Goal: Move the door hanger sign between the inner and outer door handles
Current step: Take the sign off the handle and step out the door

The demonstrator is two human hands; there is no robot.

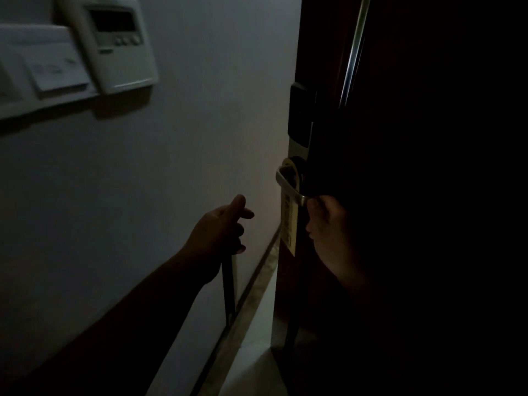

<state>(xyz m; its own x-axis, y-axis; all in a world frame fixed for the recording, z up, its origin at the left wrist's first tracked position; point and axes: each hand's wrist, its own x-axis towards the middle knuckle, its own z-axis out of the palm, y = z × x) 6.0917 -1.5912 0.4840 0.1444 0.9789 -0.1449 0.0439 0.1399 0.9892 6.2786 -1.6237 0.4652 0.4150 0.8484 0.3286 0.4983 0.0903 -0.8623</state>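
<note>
Head view, very dim: right of centre in the frame, the sign (288,224) hangs from the door handle (286,182) on the door (371,252), its long axis straight down. The right hand (325,235) is just right of the sign, fingers curled round the handle's free end. The left hand (225,224) is at lower centre, apart from the sign and in front of the wall (185,124). Its fingers are loosely bent above a dark strip (228,284), and I cannot tell whether it holds it. The right hand is nearer, but it is busy with the handle. The left hand would have to reach rightward to lift the sign's loop off.
</note>
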